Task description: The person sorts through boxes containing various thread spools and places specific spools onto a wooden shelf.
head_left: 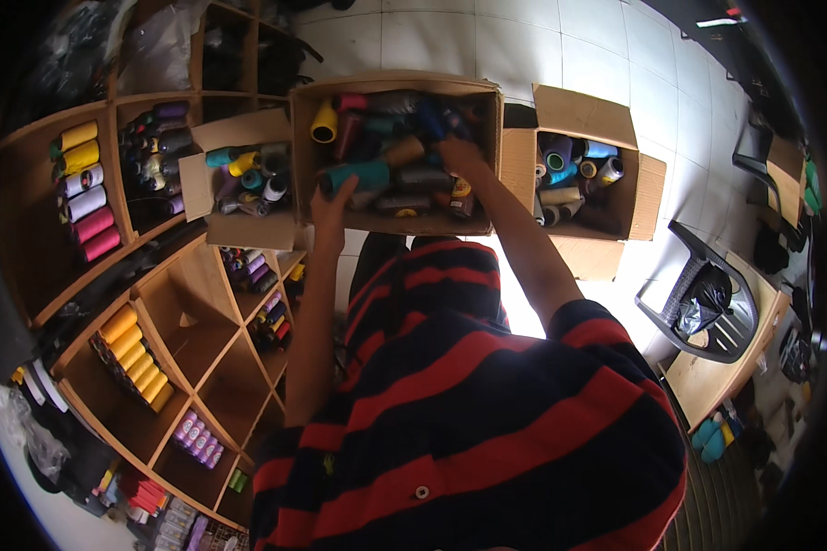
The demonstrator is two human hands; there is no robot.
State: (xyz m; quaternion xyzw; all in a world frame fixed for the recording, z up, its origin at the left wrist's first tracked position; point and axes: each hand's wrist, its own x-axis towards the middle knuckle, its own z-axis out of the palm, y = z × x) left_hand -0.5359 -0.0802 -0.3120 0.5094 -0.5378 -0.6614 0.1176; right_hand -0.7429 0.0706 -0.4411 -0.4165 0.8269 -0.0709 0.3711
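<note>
A cardboard box (305, 138) full of thread spools stands in front of me. My left hand (333, 204) is closed around the near end of a teal thread spool (363, 174) at the box's left side. Inside the right half, my right hand (459, 158) is closed at a blue thread spool (432, 119); its fingertips are in shade. Around the hands lie a yellow spool (323, 122), a dark red spool (347, 134), a brown spool (403, 151) and several dark ones, some in plastic wrap.
A smaller open box (239, 227) with mixed spools sits on the left, another open box (648, 197) on the right. Wooden cubby shelves (179, 390) with rows of spools line my left. A black chair (749, 321) stands at the right on white floor tiles (515, 46).
</note>
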